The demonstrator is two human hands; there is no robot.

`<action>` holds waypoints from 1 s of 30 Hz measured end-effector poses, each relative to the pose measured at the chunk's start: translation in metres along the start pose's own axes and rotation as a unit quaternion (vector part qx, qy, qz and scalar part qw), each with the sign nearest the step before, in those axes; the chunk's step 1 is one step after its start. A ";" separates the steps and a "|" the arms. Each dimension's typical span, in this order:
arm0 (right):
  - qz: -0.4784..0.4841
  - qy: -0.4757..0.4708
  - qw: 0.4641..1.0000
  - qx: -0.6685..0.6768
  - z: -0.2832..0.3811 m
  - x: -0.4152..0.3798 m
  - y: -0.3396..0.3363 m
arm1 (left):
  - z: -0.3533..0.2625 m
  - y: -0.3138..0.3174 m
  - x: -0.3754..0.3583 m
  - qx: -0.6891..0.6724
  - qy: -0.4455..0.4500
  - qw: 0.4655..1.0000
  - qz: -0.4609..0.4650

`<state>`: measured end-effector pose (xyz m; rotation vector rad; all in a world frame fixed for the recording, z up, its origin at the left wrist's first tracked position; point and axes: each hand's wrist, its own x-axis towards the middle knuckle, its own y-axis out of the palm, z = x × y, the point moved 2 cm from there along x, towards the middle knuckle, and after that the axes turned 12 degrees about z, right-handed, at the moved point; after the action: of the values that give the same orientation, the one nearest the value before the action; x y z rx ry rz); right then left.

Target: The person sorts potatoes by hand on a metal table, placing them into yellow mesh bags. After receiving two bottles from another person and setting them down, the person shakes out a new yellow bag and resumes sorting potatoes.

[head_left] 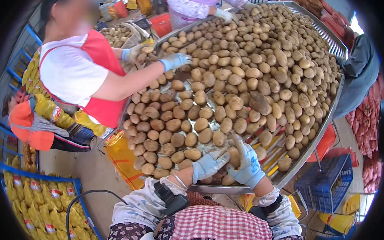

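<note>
Potatoes (205,136) lie spread over a metal sorting table (223,189) in front of me. Both my hands wear light blue and white gloves at its near edge. My left hand (209,165) rests low over the potatoes, its fingers stretched to the right. Beside it, my right hand (247,163) is open, with long fingers pointing away from me and the thumb spread to the left. One potato (234,157) sits between the two hands, right at the right hand's fingers and thumb. More potatoes show just under the palms, partly hidden.
At the left a person in a red apron (103,68) reaches gloved hands over the potatoes. Another person's gloved hand (225,15) is at the far side. Metal slats (275,153) show at right. Blue crates (327,182), yellow net bags (41,201) and red sacks (367,126) stand around.
</note>
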<state>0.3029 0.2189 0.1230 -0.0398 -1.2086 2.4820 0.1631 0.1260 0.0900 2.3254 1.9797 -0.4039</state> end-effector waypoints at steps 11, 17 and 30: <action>0.079 -0.029 0.993 -0.084 0.057 0.029 0.031 | 0.056 -0.022 -0.047 -0.199 0.020 0.976 0.081; 0.019 -0.049 0.999 0.012 0.080 0.056 0.064 | 0.031 -0.059 -0.086 -0.196 0.034 0.980 -0.009; -0.110 0.088 0.927 0.347 0.090 0.081 0.082 | 0.100 -0.161 -0.149 0.043 -0.038 0.998 -0.003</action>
<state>0.1846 0.1331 0.1286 0.0595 -0.2039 2.4911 -0.0312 -0.0108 0.0488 2.3173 1.9728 -0.5793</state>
